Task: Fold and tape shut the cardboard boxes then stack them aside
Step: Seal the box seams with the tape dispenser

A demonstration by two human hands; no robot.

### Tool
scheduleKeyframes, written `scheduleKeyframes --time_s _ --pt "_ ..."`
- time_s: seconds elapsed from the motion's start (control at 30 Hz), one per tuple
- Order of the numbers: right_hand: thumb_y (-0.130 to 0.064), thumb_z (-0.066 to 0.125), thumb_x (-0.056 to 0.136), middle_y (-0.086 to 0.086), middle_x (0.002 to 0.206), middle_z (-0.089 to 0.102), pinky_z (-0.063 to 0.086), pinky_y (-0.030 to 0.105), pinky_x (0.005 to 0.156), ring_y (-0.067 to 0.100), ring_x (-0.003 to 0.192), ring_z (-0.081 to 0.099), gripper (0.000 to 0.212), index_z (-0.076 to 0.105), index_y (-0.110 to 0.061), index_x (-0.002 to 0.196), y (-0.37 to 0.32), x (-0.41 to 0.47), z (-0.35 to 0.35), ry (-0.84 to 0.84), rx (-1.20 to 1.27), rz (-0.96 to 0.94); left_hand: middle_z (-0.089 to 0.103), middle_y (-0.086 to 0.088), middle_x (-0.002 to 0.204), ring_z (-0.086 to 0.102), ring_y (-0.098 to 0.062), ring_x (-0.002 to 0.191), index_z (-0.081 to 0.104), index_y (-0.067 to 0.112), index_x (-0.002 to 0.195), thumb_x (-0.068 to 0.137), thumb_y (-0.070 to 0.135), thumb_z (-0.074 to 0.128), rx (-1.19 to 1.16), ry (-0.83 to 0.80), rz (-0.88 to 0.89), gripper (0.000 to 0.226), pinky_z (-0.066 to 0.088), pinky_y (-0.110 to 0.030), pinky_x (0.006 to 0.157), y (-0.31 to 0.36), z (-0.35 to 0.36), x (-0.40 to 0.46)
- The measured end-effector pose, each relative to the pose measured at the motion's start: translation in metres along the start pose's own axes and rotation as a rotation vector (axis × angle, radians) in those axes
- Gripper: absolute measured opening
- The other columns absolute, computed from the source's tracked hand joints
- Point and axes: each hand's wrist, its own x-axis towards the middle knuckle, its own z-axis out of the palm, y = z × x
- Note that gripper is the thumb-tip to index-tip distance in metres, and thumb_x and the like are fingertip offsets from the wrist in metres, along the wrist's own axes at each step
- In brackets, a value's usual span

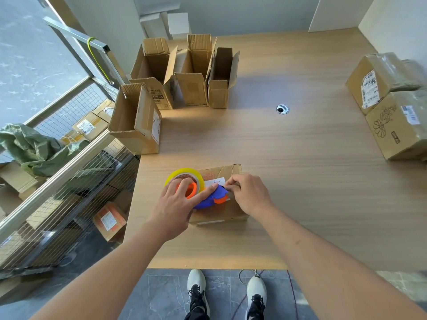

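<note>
A small closed cardboard box lies on the wooden table near its front edge. On top of the box sits a blue and orange tape dispenser with a yellow tape roll. My left hand grips the dispenser, fingers over the orange hub. My right hand pinches the tape end at the dispenser's front, over the box top.
Several open, untaped boxes stand at the back left of the table, one nearer at the left edge. Two taped boxes are stacked at the right edge. A cable hole lies mid-table. A wire cart with parcels stands left.
</note>
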Motion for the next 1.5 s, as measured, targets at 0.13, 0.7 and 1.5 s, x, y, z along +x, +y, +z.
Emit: scheduleKeyframes --time_s 0.13,0.7,1.5 --pt "-0.02 0.071 0.092 -0.01 0.093 0.075 0.052 0.034 0.075 0.017 0.09 0.066 0.01 0.076 -0.023 0.083 0.011 -0.012 -0.001 0.091 0.055 0.005 0.047 -0.011 0.138 0.048 -0.038 0.125 0.004 0.05 0.16 0.086 0.029 0.076 -0.015 -0.01 -0.002 0.106 0.046 -0.051 0.105 -0.004 0.0 -0.002" --pt "-0.012 0.069 0.09 -0.007 0.067 0.072 0.058 0.034 0.077 0.018 0.076 0.071 0.019 0.07 -0.022 0.073 0.055 -0.007 -0.043 0.035 0.158 0.188 0.042 -0.007 0.142 0.043 -0.035 0.131 -0.002 0.059 0.156 0.089 0.029 0.073 -0.049 -0.106 -0.016 0.105 0.044 -0.049 0.107 -0.005 -0.005 0.008" --pt "-0.03 0.095 0.071 -0.004 0.076 0.077 0.063 0.031 0.063 0.014 0.053 0.069 0.021 0.079 -0.026 0.083 0.07 0.012 -0.001 0.118 0.522 0.491 0.048 -0.005 0.131 0.047 -0.034 0.122 0.016 0.054 0.158 0.075 0.02 0.084 -0.086 -0.054 -0.018 0.113 0.044 -0.05 0.103 -0.002 0.006 0.011"
